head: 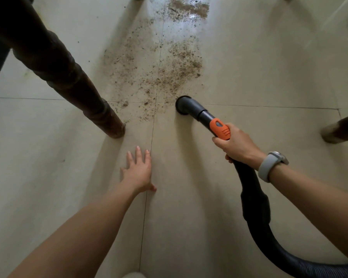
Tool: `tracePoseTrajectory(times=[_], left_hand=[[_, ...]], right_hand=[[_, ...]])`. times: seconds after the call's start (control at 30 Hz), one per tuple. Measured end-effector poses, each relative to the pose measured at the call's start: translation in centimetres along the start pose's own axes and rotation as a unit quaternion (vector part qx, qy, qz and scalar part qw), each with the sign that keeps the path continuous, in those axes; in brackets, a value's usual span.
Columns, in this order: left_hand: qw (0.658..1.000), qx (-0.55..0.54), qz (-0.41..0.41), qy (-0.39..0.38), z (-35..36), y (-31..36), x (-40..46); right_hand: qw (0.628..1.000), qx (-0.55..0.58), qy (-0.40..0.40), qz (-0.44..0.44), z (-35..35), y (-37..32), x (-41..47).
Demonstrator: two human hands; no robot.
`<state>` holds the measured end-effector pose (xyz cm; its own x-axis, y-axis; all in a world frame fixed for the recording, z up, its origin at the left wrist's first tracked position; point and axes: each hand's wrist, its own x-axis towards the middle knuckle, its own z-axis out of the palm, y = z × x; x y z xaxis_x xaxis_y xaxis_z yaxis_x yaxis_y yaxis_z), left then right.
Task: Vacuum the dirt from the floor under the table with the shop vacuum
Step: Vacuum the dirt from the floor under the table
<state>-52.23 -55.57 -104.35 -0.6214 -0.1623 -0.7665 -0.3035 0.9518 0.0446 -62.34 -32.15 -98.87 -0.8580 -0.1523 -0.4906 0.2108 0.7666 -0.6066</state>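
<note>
Head view | dark turned wooden table leg point(72, 81) far left | left hand point(138, 171) splayed flat on tile, holding nothing | brown gritty dirt point(159, 63) ahead | grey vacuum nozzle point(186, 105) at its near edge | right hand point(236, 144) wrapped around black hose | risk: fast push scatters grit.
</note>
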Motion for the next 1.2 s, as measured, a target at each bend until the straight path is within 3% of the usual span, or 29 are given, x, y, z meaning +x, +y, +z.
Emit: tracePoseTrajectory(times=[0.23,0.37,0.53,0.8,1.2], left_hand=[[1.0,0.002,0.003,0.001,0.0,-0.1,0.2],[1.0,0.008,0.0,0.006,0.2,0.1,0.4],[1.0,0.007,-0.002,0.01,0.1,0.0,0.3],[1.0,0.021,-0.015,-0.004,-0.3,0.0,0.3],[0.999,0.029,-0.009,-0.017,-1.2,-0.2,0.6]], right_hand=[[0.999,0.04,0.036,0.004,0.2,0.9,-0.5],[0.998,0.003,0.063,0.014,1.1,3.1,-2.8],[0.999,0.014,0.025,0.022,0.5,4.4,-5.3],[0.989,-0.131,-0.06,-0.032,0.5,5.4,-9.4],[0.986,-0.083,0.1,0.101,-3.9,5.7,-5.4]])
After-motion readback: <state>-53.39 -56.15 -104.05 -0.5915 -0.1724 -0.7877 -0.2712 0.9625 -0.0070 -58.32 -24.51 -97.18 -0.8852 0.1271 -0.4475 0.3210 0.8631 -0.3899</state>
